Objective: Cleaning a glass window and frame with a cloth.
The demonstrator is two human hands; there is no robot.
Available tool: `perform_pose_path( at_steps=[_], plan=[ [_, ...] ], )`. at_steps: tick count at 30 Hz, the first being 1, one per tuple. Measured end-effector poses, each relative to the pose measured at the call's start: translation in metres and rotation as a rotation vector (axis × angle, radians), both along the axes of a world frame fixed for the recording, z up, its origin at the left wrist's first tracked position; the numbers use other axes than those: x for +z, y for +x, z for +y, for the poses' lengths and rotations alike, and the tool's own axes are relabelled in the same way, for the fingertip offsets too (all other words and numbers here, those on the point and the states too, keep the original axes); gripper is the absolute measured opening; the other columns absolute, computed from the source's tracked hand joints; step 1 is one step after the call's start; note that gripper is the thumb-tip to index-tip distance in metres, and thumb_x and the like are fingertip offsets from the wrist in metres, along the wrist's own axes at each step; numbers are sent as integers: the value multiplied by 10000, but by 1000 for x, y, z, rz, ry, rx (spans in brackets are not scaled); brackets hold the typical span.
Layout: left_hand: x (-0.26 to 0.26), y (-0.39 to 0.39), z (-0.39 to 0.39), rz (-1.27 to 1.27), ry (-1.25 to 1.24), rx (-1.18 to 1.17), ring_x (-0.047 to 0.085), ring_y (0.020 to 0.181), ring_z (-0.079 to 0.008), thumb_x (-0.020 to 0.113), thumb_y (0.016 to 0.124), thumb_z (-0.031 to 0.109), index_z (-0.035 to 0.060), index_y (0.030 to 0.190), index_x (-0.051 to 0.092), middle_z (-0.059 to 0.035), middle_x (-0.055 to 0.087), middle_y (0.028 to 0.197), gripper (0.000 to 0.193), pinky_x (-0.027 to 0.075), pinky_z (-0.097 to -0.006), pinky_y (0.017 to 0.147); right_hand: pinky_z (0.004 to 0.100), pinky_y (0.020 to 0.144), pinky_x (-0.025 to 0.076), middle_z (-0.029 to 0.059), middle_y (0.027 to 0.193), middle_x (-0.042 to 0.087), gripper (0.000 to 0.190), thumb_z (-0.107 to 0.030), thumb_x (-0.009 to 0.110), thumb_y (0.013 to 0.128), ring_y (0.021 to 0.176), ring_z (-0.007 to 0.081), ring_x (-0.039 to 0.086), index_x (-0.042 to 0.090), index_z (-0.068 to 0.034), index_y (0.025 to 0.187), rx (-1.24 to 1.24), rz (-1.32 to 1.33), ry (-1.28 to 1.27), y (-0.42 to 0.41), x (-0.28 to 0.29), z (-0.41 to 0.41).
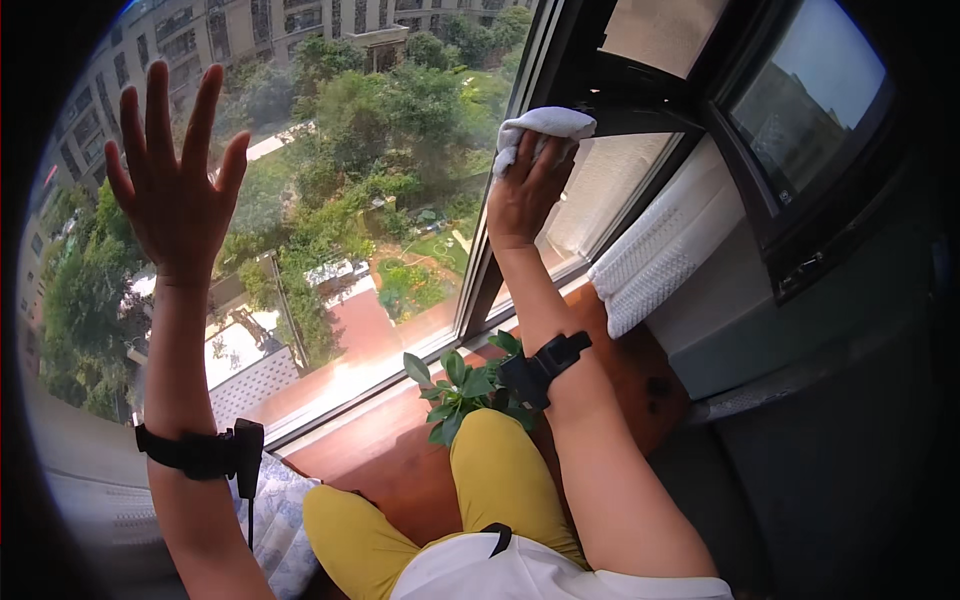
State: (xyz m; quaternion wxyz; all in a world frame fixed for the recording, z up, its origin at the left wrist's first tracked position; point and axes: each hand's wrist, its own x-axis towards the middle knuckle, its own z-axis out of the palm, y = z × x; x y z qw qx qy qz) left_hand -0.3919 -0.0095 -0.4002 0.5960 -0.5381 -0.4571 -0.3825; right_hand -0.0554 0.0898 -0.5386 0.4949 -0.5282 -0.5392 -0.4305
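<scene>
My right hand (531, 191) is raised and grips a folded white cloth (551, 124), which lies against the dark window frame (551, 67) near its upright post. My left hand (178, 176) is lifted at the left with fingers spread and holds nothing; it is in front of the large window pane (300, 187), and whether the palm touches the glass I cannot tell. Each forearm wears a black strap with a small device.
A leafy green plant (465, 386) stands by my knee on the reddish-brown wooden sill (360, 480). White curtain fabric (660, 240) hangs at the right, beside an open window sash (795, 112). Patterned fabric (281, 517) lies at the lower left.
</scene>
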Motion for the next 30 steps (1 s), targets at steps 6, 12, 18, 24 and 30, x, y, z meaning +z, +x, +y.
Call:
perform_pose_path(
  at_steps=[6,12,18,24,30],
  plan=[
    [-1,2,7,13,14,-90,321,1449,-175,391,949,679,478,1487,349,57,336,1586,576,86,-454,1197,590,1070,389,187,1529,260,629,-146,598,910,1361,507,336,356,-125,1490,76,61,-166,11,-84,-12],
    [3,2,1,95,75,-83,396,1403,-266,457,939,651,432,1457,432,-15,391,1556,562,319,-569,1095,580,1064,395,287,1527,240,705,-139,646,856,1342,527,356,358,-127,1500,67,118,-351,4,-160,-26],
    [4,1,6,110,104,-118,405,1392,-264,463,926,672,428,1459,434,-17,405,1546,587,314,-572,1089,464,1027,451,294,1434,369,567,-51,543,900,1238,472,486,398,-62,1448,-25,155,-626,-8,-205,-51],
    [7,-16,10,262,182,170,189,1499,-336,361,997,567,256,1503,413,-113,255,1615,596,138,-573,1188,437,959,504,247,1436,413,583,-71,546,903,1181,392,571,379,-40,1460,117,323,-965,-16,-181,-80],
    [2,9,-14,63,-79,161,181,1503,-336,413,985,549,275,1508,403,-101,237,1624,590,118,-566,1193,461,938,482,240,1206,626,473,-126,613,875,1090,414,609,528,0,1323,542,505,-948,-34,-82,-107]
  ],
)
